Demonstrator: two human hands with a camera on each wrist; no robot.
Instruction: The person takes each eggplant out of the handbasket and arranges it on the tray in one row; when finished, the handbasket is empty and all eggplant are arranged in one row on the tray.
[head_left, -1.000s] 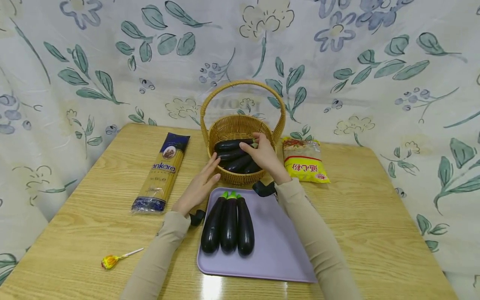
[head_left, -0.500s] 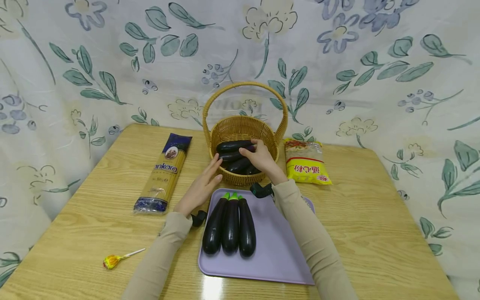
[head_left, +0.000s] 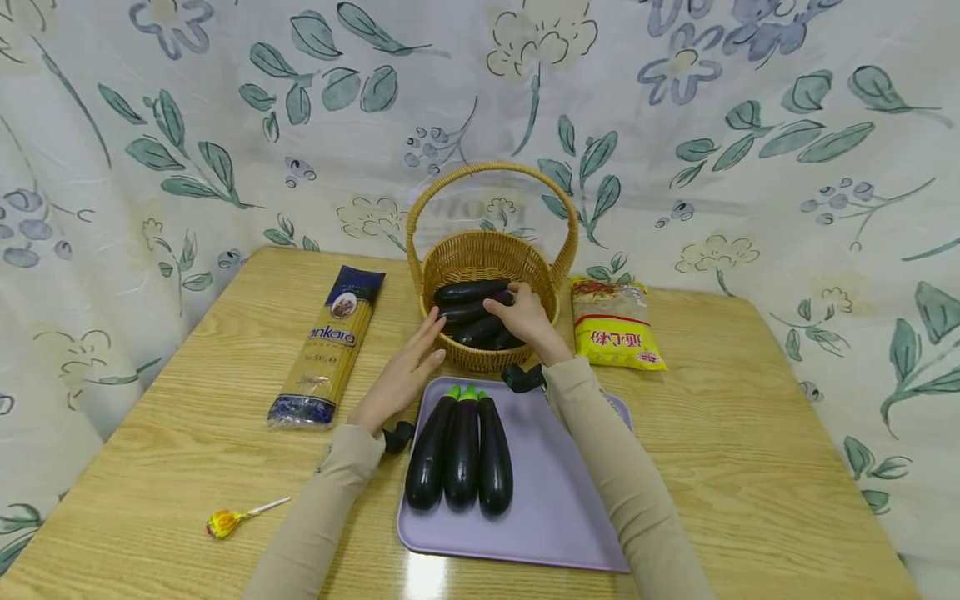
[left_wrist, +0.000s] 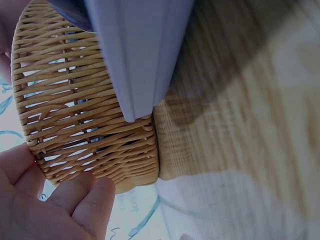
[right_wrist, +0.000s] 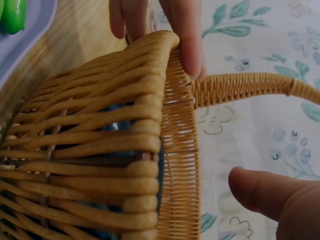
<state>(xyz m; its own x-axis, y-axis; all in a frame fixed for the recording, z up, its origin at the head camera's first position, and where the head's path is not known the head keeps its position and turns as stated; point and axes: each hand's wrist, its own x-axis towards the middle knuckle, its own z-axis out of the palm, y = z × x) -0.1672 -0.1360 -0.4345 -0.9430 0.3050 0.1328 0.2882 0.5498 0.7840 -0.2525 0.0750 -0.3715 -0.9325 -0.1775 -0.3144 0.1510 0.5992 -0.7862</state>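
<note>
In the head view, a wicker basket (head_left: 487,360) with a tall arched handle holds several dark eggplants (head_left: 468,291). My right hand (head_left: 529,322) reaches over its right rim, thumb and fingers pinching the stem end of an eggplant (head_left: 503,297) that lies among the others. Fairly straight fingers of my left hand (head_left: 405,377) rest at the basket's left front rim; the left wrist view shows those fingertips against the woven wall (left_wrist: 85,125). Only the thumb (right_wrist: 260,192) of my right hand shows low in the right wrist view, and the held eggplant is hidden there.
Before the basket lies a lilac tray (head_left: 555,508) with three eggplants (head_left: 461,454) side by side. A spaghetti pack (head_left: 326,350) is left of the basket, a yellow pasta bag (head_left: 615,325) right of it. A lollipop (head_left: 225,522) lies front left; a floral curtain (head_left: 300,125) hangs behind.
My right hand has shifted slightly lower over the eggplants, and its fingers have closed in around one eggplant's end, covering the green stem. The left hand stays at the rim.
</note>
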